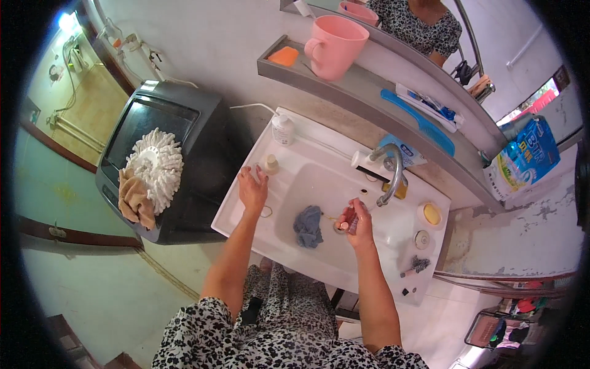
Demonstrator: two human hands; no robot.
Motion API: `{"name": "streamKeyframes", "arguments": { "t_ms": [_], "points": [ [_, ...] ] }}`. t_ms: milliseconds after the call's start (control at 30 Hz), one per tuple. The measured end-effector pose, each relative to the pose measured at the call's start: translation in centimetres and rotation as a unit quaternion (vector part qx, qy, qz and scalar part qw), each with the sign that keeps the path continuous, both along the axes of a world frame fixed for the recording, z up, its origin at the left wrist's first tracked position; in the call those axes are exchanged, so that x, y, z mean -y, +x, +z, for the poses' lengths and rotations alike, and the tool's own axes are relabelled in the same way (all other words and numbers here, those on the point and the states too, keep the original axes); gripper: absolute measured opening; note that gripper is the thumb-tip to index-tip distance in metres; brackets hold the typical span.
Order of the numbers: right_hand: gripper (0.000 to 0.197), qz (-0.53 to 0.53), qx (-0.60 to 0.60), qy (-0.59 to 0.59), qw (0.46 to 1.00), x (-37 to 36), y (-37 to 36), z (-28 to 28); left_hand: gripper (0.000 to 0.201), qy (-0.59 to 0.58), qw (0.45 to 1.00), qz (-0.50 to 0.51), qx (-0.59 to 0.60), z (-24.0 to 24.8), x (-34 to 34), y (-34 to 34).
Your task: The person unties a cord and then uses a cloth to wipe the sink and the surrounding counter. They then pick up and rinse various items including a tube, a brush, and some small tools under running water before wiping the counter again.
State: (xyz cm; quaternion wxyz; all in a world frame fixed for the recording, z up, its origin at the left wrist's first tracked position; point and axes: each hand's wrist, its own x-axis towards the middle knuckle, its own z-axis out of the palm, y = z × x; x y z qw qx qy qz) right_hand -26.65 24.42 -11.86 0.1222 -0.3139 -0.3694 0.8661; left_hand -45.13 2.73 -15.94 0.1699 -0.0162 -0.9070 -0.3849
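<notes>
Over the left rim of the white sink (pixel 289 212), my left hand (pixel 252 192) is open, its fingers apart and nothing in them. Its fingertips are right by a small beige-capped container (pixel 270 163); whether they touch it I cannot tell. My right hand (pixel 362 229) is closed above the basin, under the metal faucet (pixel 395 178). It holds a small reddish, see-through bottle (pixel 350 219) whose pale end points down and left. A wet blue-grey cloth (pixel 308 227) lies crumpled in the basin between my hands.
A white bottle (pixel 283 130) stands at the back left corner. On the right ledge are yellow soap (pixel 431 214), a round drain piece (pixel 421 240) and a small brush (pixel 416 267). The shelf above bears a pink mug (pixel 337 46) and blue comb (pixel 421 123). A mop head (pixel 155 169) tops the black washing machine (pixel 196 135).
</notes>
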Motion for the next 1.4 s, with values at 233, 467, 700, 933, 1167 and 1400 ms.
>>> {"name": "streamKeyframes", "arguments": {
  "t_ms": [233, 467, 700, 933, 1167, 1400],
  "points": [
    [0.018, -0.076, -0.023, -0.194, 0.978, 1.4, -0.8, 4.2, 0.028, -0.112, 0.972, -0.047, 0.202, 0.0, 0.7, -0.1],
    [0.01, 0.016, -0.012, -0.09, 0.996, -1.9, 1.0, -1.6, 0.03, 0.408, 0.76, -0.286, 0.417, 5.2, -3.7, 8.1],
    [0.032, -0.02, -0.005, 0.042, 0.999, -0.8, 2.0, 3.1, 0.03, 0.372, 0.662, -0.409, 0.506, 6.8, -12.6, 12.1],
    [0.025, -0.009, -0.017, 0.146, 0.989, -2.3, 4.7, 3.5, 0.029, 0.25, 0.748, -0.435, 0.435, 3.4, -18.1, 11.7],
    [0.026, -0.144, -0.003, 0.069, 0.987, -4.4, 4.9, 2.2, 0.026, 0.056, 0.835, -0.535, 0.118, 8.3, -17.9, 15.6],
    [0.03, -0.02, -0.076, 0.012, 0.997, -2.3, 2.9, 4.4, 0.022, 0.022, 0.865, -0.478, 0.149, 4.9, -16.4, 12.3]
  ]
}}
